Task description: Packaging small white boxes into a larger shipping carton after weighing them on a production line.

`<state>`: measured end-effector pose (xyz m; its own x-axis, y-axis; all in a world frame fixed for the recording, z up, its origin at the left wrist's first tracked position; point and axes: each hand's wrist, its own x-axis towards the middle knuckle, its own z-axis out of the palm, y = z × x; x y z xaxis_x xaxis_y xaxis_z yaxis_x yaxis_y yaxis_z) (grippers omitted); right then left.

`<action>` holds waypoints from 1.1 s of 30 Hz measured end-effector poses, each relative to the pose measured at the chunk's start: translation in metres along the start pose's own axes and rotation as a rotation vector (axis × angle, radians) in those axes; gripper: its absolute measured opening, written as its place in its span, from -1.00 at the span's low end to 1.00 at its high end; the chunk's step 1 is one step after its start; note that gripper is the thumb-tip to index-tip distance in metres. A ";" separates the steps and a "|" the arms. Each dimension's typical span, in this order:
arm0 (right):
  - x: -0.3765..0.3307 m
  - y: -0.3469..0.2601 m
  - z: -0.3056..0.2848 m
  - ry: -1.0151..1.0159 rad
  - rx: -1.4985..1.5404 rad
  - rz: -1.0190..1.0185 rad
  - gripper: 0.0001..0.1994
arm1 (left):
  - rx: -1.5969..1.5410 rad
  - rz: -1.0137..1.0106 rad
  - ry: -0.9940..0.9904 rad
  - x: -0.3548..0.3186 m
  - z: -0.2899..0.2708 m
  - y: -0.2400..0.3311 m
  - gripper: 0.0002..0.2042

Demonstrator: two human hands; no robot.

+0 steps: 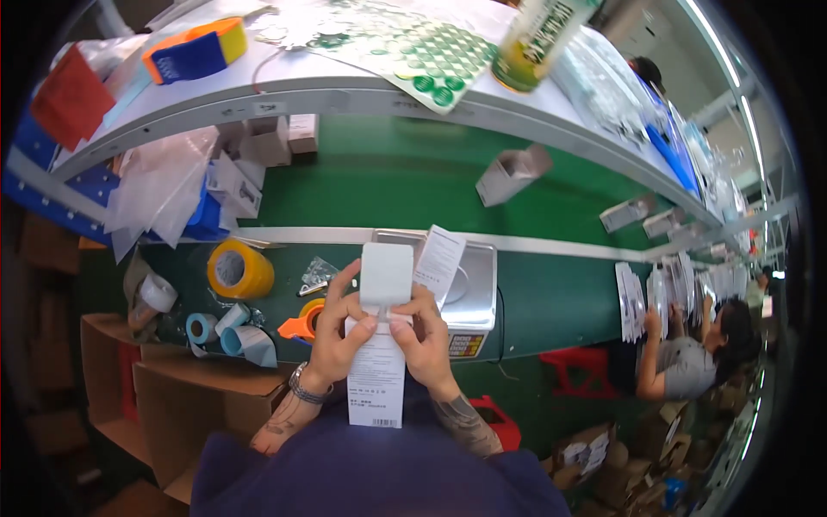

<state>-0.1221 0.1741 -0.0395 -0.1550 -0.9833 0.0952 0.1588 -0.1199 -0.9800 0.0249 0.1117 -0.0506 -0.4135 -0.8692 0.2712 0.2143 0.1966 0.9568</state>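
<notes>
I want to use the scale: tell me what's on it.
A white printed paper or carton seems to lie on the scale. The right hand and held white thing hide its left part; anything there is covered.

1. A white-edged shelf (pixel 345 102) spanned the workstation above a bright green surface (pixel 388 172).
2. A pale rail (pixel 551 241) divided that surface from a darker green worktop (pixel 560 302).
3. A red stool (pixel 573 372) stood right of the worktop's near edge.
4. A bright strip light (pixel 751 146) lined the far right.
</notes>
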 end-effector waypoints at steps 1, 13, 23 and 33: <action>0.000 0.007 0.002 0.118 0.105 -0.064 -0.50 | -0.142 -0.065 0.023 0.003 0.007 -0.002 -0.62; 0.006 -0.018 -0.004 0.187 0.071 -0.068 -0.68 | -0.228 -0.297 0.020 0.020 0.026 0.033 -0.75; -0.005 -0.023 -0.048 0.172 0.264 0.111 -0.63 | -0.302 -0.217 -0.185 0.021 0.022 -0.017 -0.68; 0.051 0.048 -0.151 0.594 -0.073 0.060 -0.66 | 0.440 -0.416 -0.191 0.060 0.065 -0.057 -0.52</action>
<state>-0.2698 0.1388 -0.1081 -0.6695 -0.7408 -0.0543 0.1199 -0.0356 -0.9921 -0.0698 0.0782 -0.0818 -0.5433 -0.8246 -0.1576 -0.3653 0.0632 0.9287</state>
